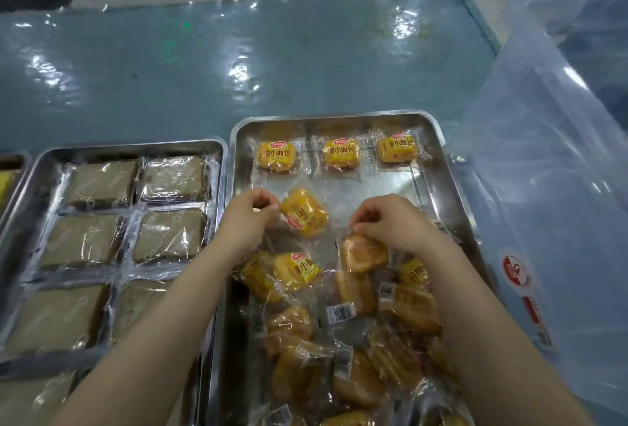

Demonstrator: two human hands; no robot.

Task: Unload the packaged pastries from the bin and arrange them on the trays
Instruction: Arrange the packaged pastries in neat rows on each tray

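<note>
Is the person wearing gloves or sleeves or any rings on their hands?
No. The left hand and the right hand are both bare, with no gloves, rings, watch or bracelet showing. Both forearms are bare too, and no sleeve shows anywhere down to the bottom edge of the picture.

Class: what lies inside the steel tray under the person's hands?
The steel tray holds three yellow bread packets in a row and a loose pile. Tray floor beneath the pile is hidden.

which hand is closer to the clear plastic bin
Right. The right hand is over the right half of the bread tray, the side next to the clear plastic bin. The left hand is at the tray's left edge, farther from the bin.
</note>
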